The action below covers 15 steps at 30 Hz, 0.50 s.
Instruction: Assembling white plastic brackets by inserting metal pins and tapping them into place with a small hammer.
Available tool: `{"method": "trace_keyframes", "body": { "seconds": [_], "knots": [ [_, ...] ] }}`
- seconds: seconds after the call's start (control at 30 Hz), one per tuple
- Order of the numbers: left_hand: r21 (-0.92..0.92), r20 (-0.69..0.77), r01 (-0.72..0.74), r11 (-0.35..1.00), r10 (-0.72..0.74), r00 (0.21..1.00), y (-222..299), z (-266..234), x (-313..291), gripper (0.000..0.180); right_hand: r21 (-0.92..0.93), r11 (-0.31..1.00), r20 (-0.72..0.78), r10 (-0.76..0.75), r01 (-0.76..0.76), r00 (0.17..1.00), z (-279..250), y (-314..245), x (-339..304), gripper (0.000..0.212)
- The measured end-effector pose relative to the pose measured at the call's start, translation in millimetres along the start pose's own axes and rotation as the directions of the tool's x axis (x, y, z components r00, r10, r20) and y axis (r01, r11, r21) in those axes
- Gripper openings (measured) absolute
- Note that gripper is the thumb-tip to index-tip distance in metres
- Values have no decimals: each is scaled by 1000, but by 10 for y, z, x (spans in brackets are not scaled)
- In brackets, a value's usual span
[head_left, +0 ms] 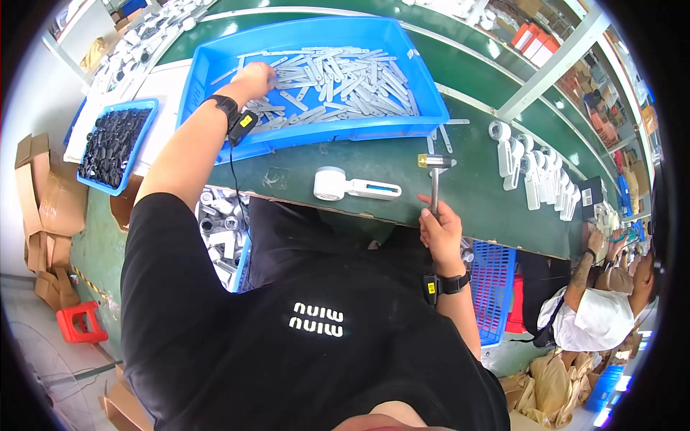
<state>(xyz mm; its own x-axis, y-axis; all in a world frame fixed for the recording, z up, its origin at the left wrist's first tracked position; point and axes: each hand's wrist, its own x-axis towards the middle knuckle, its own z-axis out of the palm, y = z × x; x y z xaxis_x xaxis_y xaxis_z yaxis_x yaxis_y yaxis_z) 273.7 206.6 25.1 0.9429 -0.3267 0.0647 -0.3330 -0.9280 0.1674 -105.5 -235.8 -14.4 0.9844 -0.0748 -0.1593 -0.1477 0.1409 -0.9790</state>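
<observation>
My left hand [253,80] reaches into a large blue tray [345,131] of flat light-grey plastic strips [338,75]. Its fingers are bent together at the left part of the pile, and what they pinch is hidden. With my right hand [441,231] I grip the handle of a small hammer [434,179], its head pointing away from me, with one yellowish face. Between my hands, a white handheld fan body [357,188] lies on the green bench, round grille to the left and slotted handle to the right. A few loose strips [447,136] lie beside the tray's right corner.
Several similar white fan bodies [535,169] lie in a row at the right. At the left, a small blue tray [115,147] holds black parts. Below the bench edge are a bin of white parts [224,230] and a blue crate [492,291]. A co-worker [593,316] sits at far right.
</observation>
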Motion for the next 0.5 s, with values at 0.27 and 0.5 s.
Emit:
{"method": "trace_keyframes", "body": {
  "seconds": [0.27,0.5],
  "knots": [
    [-43,39,0,999,1,999,-57,10,50,26,-27,997,-21,-70,70,997,-5,105,-35,34],
    [-103,-452,-179,979,114,885,623,-527,-395,25,-73,996,-100,-57,50,993,-31,93,-80,21]
  ]
}}
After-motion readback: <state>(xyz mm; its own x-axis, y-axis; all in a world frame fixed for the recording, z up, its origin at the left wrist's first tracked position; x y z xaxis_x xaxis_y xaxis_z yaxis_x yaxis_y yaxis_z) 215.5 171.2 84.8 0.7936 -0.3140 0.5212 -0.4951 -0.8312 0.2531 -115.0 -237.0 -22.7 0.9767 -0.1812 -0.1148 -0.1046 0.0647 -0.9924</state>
